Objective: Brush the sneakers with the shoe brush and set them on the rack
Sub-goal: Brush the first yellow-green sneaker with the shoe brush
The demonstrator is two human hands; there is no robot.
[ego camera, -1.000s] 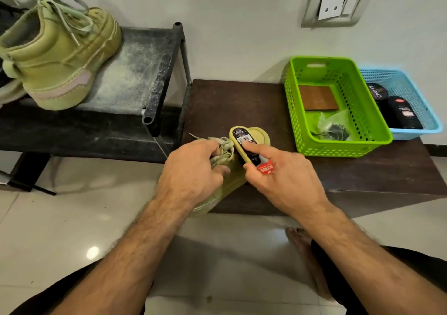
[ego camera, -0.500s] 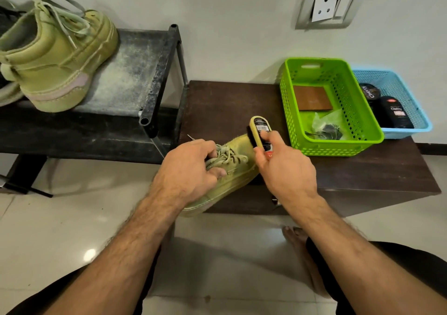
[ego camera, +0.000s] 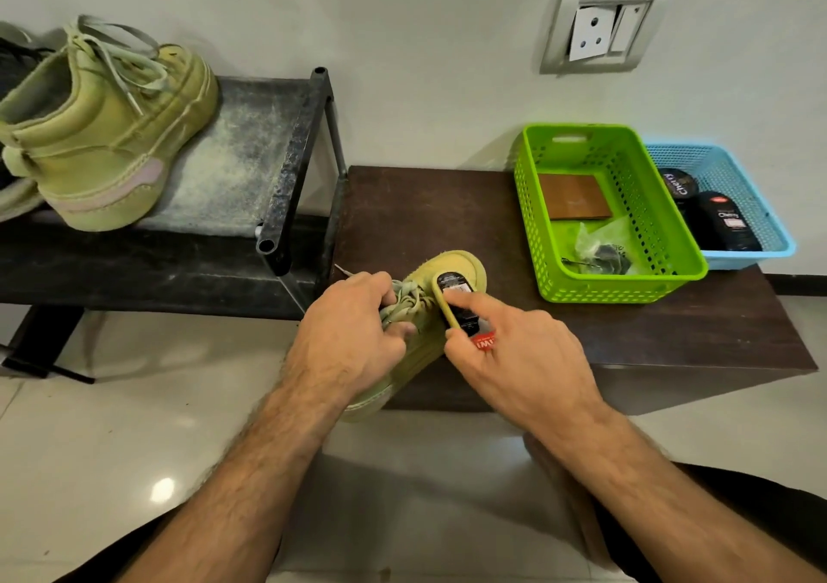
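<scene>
My left hand [ego camera: 353, 336] grips an olive-green sneaker [ego camera: 429, 341] at its laces, holding it over the front edge of a dark brown table [ego camera: 429, 211]. My right hand [ego camera: 519, 359] holds a yellow shoe brush [ego camera: 454, 300] with a black and red label, laid flat on the sneaker's toe. The second olive-green sneaker [ego camera: 103, 135] stands on the dusty top shelf of the black metal rack [ego camera: 286, 171] at the left, heel toward me.
A green basket [ego camera: 671, 278] with a brown board and a plastic bag sits on the table's right side. Behind it, a blue basket [ego camera: 778, 242] holds black polish containers. A wall socket [ego camera: 604, 23] is above. My bare foot [ego camera: 550, 461] rests on glossy floor tiles.
The brush swept back from the sneaker's side near the toe and turned flat onto the top of the toe. My left hand kept its grip at the laces.
</scene>
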